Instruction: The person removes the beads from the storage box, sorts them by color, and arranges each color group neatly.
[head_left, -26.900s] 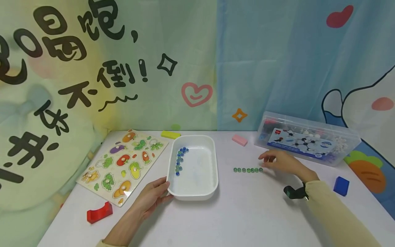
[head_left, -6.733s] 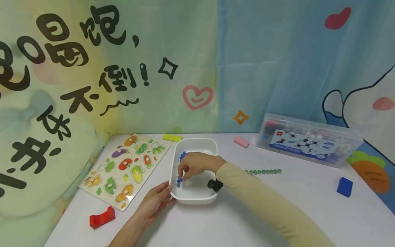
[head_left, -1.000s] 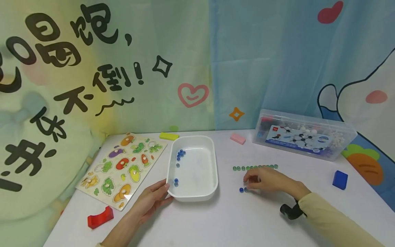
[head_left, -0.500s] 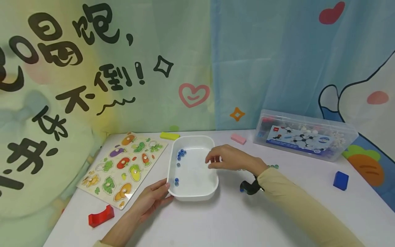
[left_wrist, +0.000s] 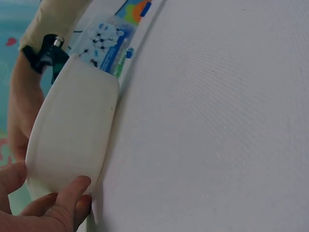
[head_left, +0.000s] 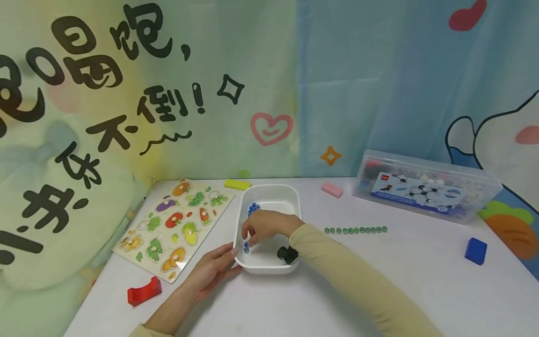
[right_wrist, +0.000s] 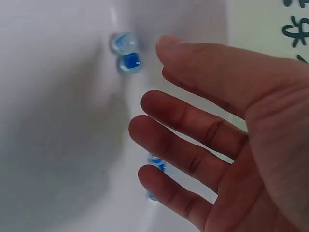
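My left hand [head_left: 214, 269] holds the white tray [head_left: 269, 270] at its front left corner, thumb at the rim and fingers against the outer wall in the left wrist view. My right hand [head_left: 267, 226] is inside the tray, thumb and fingertips apart with nothing between them. Close to its thumb tip lie two blue glass marbles [right_wrist: 129, 62]. More blue marbles [head_left: 253, 208] sit along the tray's far left side, partly behind the hand. A row of green marbles [head_left: 355, 230] lies on the table. Blue marbles [left_wrist: 129, 52] near that row show only in the left wrist view.
A vegetable puzzle board [head_left: 174, 224] lies left of the tray, with a red arch block [head_left: 144, 291] before it. Yellow [head_left: 237, 184] and pink [head_left: 331, 189] blocks lie behind. A clear lidded box [head_left: 425, 187] and a blue block [head_left: 476, 251] stand right.
The right hand has swung left from the table marbles into the tray. Since the oldest frame, the green row has lengthened and the tray's blue marbles are fewer. The left hand keeps its hold.
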The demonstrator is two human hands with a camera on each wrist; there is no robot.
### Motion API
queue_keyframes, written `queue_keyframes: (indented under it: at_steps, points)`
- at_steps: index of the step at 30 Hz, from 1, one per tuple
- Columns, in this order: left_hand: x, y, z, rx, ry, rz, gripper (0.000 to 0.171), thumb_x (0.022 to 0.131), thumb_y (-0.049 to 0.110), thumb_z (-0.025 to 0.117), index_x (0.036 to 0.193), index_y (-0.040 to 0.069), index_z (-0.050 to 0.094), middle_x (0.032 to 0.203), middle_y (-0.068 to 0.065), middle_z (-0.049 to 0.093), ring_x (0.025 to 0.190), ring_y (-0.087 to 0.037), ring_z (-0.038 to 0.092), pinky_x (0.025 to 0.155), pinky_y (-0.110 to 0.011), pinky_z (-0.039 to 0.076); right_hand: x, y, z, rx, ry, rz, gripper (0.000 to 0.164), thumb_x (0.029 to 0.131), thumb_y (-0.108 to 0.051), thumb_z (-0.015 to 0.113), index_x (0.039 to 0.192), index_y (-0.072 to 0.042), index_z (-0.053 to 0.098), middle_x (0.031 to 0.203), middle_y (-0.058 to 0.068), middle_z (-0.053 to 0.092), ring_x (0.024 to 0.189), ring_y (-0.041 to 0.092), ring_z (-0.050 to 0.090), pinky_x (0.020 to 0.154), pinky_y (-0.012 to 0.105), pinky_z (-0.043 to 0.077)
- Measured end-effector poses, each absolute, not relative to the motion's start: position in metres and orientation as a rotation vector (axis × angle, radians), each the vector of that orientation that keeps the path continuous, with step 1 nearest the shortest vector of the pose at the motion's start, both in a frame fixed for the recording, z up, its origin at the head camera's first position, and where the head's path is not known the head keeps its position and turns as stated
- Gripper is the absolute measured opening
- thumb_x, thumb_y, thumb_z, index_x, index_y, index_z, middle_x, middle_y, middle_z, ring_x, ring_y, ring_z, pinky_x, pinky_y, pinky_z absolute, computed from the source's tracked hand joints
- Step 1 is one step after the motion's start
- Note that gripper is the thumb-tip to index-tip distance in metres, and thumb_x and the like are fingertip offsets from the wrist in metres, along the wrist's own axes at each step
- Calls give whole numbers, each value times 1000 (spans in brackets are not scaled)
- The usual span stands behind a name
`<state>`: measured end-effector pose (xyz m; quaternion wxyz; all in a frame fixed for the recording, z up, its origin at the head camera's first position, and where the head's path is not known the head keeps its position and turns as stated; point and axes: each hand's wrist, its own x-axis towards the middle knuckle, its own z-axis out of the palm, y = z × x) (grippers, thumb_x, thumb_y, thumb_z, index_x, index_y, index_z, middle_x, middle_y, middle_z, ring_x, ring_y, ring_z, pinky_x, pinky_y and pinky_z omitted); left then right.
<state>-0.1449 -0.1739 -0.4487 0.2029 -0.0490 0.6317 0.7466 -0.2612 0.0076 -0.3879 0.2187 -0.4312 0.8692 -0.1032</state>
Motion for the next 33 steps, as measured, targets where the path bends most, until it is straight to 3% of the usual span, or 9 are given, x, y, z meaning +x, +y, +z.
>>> queue_keyframes:
  at_steps: [19,27,33]
  points:
    - [-145,-172,-448,-157,1743,2107,62,98,25,57,148,-3,34,153,-24,34,137,-33,44,104,-38,51,-262,-3,-405,-1085,2469,-243,4,83,-24,75,86,-22,72,75,-9,58,69,5,49,59,18,40]
    - [-145,-170,-448,-193,1764,2094,62,97,28,59,147,0,36,152,-23,36,135,-31,46,102,-37,53,-272,31,-373,-1142,2491,-312,8,89,-25,71,94,-20,71,83,-7,62,78,8,52,69,21,47]
    - [-144,-171,-448,-210,1780,2078,63,96,28,60,147,0,37,152,-22,38,133,-29,50,101,-36,53,-275,78,-341,-1068,2529,-397,10,90,-25,69,98,-18,70,87,-4,64,78,10,54,68,21,49]
